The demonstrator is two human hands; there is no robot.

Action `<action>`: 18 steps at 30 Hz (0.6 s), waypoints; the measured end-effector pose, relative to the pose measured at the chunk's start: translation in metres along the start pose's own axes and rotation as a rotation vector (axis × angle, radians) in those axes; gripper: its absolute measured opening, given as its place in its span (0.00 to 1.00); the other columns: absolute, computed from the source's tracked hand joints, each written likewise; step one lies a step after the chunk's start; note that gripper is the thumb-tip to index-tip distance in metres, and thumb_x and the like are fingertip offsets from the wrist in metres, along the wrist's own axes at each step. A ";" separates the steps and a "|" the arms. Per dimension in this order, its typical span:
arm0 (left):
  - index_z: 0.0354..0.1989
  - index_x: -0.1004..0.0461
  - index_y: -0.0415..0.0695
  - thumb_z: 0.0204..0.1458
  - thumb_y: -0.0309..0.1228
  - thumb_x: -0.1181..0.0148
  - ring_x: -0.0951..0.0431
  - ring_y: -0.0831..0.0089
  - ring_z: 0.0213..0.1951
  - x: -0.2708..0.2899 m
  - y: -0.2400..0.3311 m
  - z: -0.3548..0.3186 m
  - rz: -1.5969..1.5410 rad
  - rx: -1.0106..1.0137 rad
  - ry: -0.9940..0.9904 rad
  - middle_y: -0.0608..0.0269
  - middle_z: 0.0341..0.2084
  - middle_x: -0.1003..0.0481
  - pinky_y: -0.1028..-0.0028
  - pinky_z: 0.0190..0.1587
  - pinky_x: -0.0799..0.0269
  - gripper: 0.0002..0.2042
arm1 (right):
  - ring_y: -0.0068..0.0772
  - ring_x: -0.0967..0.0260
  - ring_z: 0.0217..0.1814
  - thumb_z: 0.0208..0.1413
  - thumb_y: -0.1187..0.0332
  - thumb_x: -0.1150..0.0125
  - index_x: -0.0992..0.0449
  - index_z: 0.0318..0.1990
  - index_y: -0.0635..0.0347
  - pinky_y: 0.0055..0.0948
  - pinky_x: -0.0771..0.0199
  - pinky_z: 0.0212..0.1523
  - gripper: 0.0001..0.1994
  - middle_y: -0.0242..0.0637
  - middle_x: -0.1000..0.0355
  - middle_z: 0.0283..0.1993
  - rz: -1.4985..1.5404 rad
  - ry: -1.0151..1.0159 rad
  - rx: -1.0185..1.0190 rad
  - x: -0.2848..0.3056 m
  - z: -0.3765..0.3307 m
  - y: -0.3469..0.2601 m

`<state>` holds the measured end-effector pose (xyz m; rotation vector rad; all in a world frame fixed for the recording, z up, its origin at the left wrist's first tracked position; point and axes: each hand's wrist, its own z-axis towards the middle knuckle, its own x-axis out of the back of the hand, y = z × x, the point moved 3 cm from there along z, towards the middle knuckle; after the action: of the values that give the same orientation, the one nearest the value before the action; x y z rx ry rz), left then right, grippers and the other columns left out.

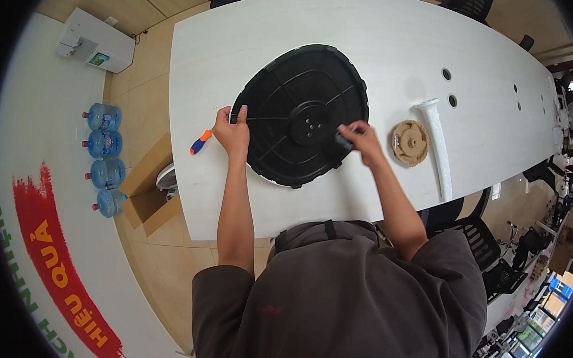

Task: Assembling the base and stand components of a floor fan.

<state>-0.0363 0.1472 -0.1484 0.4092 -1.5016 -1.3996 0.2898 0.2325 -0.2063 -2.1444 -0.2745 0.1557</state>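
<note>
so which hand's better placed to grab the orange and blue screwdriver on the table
Probably the left. The left hand grips the near-left rim of the round black ribbed plastic disc, and the orange and blue screwdriver lies just beside it. The right hand is across the disc, holding a small dark object.

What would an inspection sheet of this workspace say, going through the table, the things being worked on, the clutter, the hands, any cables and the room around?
Surface: long white table with small round holes near its right side.
Job's things: big black round disc lying flat, ribbed, with a hub in the middle.
Clutter: orange and blue screwdriver left of the disc; tan round part and white post to its right.
Hands: left hand grips the disc's left rim; right hand holds a small dark object at the disc's right edge, too small to identify.
Cables: nothing seen.
Surroundings: four blue water jugs on the floor, a white box, a cardboard box, black chairs.
</note>
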 end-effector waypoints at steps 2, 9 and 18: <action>0.30 0.26 0.36 0.46 0.34 0.30 0.27 0.72 0.23 0.008 0.018 -0.011 -0.020 -0.027 0.006 0.60 0.20 0.25 0.73 0.30 0.32 0.14 | 0.20 0.28 0.31 0.51 0.66 0.30 0.29 0.28 0.51 0.20 0.31 0.30 0.10 0.28 0.25 0.30 0.300 -0.172 -0.183 -0.017 -0.030 0.015; 0.31 0.28 0.34 0.46 0.30 0.30 0.27 0.71 0.25 0.027 0.051 -0.045 -0.032 -0.129 0.063 0.59 0.23 0.25 0.73 0.32 0.31 0.13 | 0.28 0.28 0.42 0.42 0.74 0.26 0.29 0.45 0.64 0.25 0.28 0.47 0.22 0.38 0.26 0.42 0.244 -0.294 -0.027 -0.034 -0.061 0.029; 0.31 0.28 0.33 0.47 0.31 0.29 0.27 0.70 0.26 0.039 0.059 -0.075 -0.102 -0.186 0.104 0.58 0.24 0.26 0.74 0.33 0.31 0.15 | 0.33 0.27 0.38 0.32 0.49 0.21 0.32 0.48 0.72 0.28 0.27 0.39 0.41 0.44 0.27 0.37 -0.642 -0.025 0.376 -0.044 -0.048 0.011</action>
<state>0.0295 0.0911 -0.0917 0.4404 -1.2689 -1.5600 0.2593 0.1767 -0.1890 -1.5959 -0.8582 -0.1303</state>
